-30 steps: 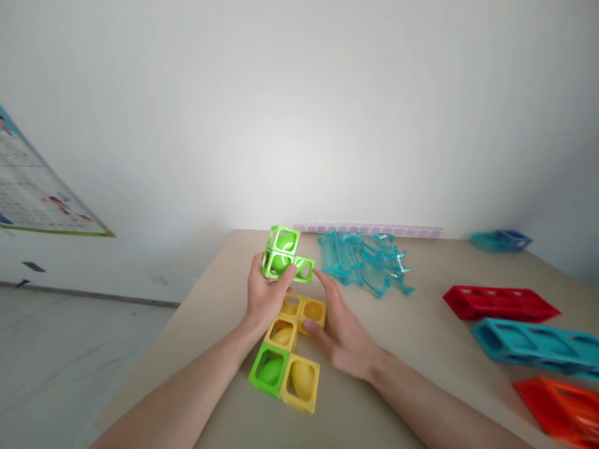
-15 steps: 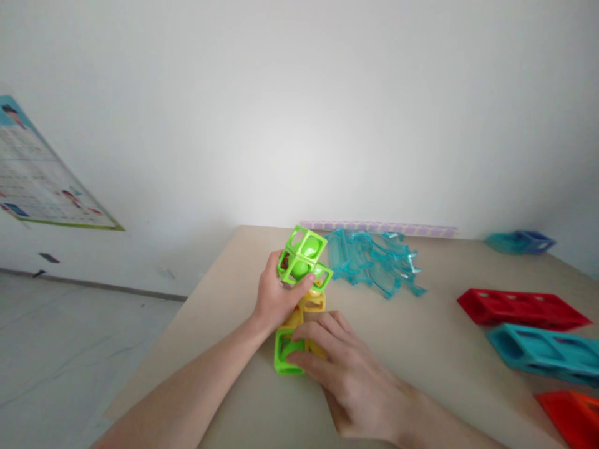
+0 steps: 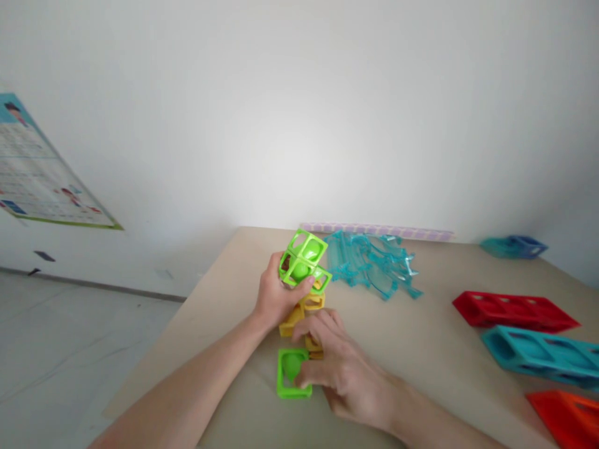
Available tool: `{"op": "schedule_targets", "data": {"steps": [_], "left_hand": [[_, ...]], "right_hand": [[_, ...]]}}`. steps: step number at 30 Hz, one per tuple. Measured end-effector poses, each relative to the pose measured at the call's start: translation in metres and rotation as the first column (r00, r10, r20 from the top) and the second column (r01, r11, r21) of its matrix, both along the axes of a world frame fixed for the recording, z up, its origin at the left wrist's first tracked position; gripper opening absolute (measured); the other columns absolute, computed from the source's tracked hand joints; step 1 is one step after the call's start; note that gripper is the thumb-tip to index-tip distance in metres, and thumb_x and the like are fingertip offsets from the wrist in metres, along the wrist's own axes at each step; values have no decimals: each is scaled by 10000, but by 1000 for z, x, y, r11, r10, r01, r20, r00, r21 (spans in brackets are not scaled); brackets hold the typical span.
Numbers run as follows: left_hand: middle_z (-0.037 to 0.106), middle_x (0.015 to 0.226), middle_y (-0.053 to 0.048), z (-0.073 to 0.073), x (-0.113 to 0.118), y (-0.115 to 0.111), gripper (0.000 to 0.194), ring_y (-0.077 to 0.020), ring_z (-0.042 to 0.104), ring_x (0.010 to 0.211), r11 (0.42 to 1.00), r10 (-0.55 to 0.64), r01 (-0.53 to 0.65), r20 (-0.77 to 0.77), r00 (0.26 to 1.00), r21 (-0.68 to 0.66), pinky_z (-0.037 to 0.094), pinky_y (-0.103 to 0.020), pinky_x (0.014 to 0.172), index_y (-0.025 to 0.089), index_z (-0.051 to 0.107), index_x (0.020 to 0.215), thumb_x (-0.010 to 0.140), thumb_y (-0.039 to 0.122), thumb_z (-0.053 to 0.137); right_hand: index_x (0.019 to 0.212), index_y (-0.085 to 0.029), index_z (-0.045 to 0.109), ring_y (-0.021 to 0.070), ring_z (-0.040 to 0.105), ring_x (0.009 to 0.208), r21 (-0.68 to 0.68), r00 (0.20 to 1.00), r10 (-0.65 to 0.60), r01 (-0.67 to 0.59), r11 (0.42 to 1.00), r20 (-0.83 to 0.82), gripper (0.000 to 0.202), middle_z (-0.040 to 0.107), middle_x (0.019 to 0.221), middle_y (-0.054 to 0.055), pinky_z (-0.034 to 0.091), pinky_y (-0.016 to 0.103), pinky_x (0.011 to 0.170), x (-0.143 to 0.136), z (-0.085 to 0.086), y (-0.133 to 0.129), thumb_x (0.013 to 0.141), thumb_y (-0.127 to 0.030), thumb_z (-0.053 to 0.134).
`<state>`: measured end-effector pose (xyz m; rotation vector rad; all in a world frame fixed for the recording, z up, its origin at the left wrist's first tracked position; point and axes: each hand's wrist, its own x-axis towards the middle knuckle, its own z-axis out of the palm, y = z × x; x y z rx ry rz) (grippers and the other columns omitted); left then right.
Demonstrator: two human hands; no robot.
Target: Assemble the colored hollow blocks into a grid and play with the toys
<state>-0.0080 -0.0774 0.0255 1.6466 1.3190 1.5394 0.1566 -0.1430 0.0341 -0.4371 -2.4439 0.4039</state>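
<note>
My left hand [image 3: 276, 293] is closed around a cluster of joined bright green frame blocks [image 3: 309, 251], cube-shaped with rounded inner cups, lifted above the table. Below it, yellow blocks [image 3: 291, 321] of like form rest on the tabletop, partly hidden by both hands. A single green cube block [image 3: 286, 391] lies nearer to me, apart from the yellow ones. Over its right side reaches my right hand [image 3: 341, 368], thumb and fingers curved but spread apart. The thumb overlaps the cube's edge; whether it touches is unclear.
Clear teal track pieces [image 3: 374, 265] are heaped at the back, before a purple patterned strip [image 3: 379, 231] along the wall. To the right lie rows of red [image 3: 515, 310], teal [image 3: 552, 355] and orange blocks [image 3: 568, 415]. Blue blocks [image 3: 526, 246] sit far right. The table's left edge [image 3: 187, 299] drops to the floor.
The single green cube has come away from the yellow blocks and slid toward me. My right thumb and fingers have spread wider. My left hand keeps its green cluster almost still.
</note>
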Motion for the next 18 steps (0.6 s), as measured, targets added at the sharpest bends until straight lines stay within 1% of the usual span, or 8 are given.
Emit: {"op": "schedule_targets", "data": {"steps": [3, 6, 8, 10, 12, 14, 16, 18], "left_hand": [[624, 837, 19, 1, -2, 0, 428, -137, 581, 712, 1000, -13, 13, -18, 1000, -1, 467, -228, 644, 204, 521, 1013, 675, 344, 742], [622, 824, 20, 1, -3, 1, 433, -138, 580, 700, 1000, 14, -14, -27, 1000, 15, 463, -231, 637, 205, 523, 1006, 664, 343, 751], [621, 810, 22, 0, -4, 2, 428, -137, 579, 686, 1000, 24, -23, -23, 999, 16, 458, -229, 626, 204, 528, 995, 660, 346, 753], [620, 790, 27, -1, -5, 3, 416, -132, 572, 664, 1000, 20, -20, -9, 1000, 2, 450, -224, 613, 204, 535, 979, 654, 346, 753], [618, 773, 33, -2, -6, 4, 399, -126, 564, 647, 1000, 14, -14, 6, 1000, -8, 444, -220, 610, 203, 540, 962, 654, 344, 751], [612, 759, 38, -2, -6, 5, 390, -123, 560, 642, 1000, 3, -2, 21, 1000, -11, 442, -216, 609, 202, 539, 958, 659, 343, 746], [606, 753, 40, -2, -6, 5, 382, -122, 557, 647, 1000, -20, 20, 34, 999, -11, 443, -214, 608, 200, 534, 958, 669, 340, 740], [600, 755, 40, -2, -7, 5, 373, -117, 549, 648, 999, -41, 42, 54, 998, -6, 444, -212, 606, 197, 528, 957, 678, 332, 735]], "right_hand": [[787, -229, 690, 242, 456, 1092, -32, 999, -27, 26, 999, -38, 313, 476, 1107, 64, 361, 392, 863, 4, 1, 3, 670, 32, 561], [756, -248, 715, 249, 462, 1064, -23, 996, -84, 83, 996, -32, 308, 487, 1090, 69, 367, 421, 858, 9, 3, 5, 711, 13, 558], [795, -273, 734, 243, 475, 1020, -21, 991, -136, 136, 991, -3, 339, 498, 1070, 68, 380, 416, 832, 13, 3, 5, 747, 7, 549], [850, -280, 739, 221, 487, 969, -54, 987, -159, 159, 986, 8, 353, 500, 1030, 63, 411, 369, 785, 17, 2, 7, 786, -3, 530], [858, -252, 732, 187, 496, 903, -114, 990, -139, 136, 984, -12, 324, 482, 981, 56, 433, 302, 713, 20, 1, 10, 825, -24, 504], [821, -218, 715, 158, 495, 832, -166, 993, -108, 100, 981, -42, 293, 469, 958, 51, 437, 263, 657, 22, 0, 14, 851, -42, 483], [804, -191, 688, 147, 499, 809, -193, 993, -101, 89, 977, -53, 288, 473, 972, 58, 451, 266, 669, 24, 0, 18, 848, -23, 459], [822, -171, 652, 155, 510, 842, -210, 995, -89, 77, 975, -47, 281, 482, 1008, 76, 471, 290, 727, 26, 1, 19, 808, 20, 448]]}}
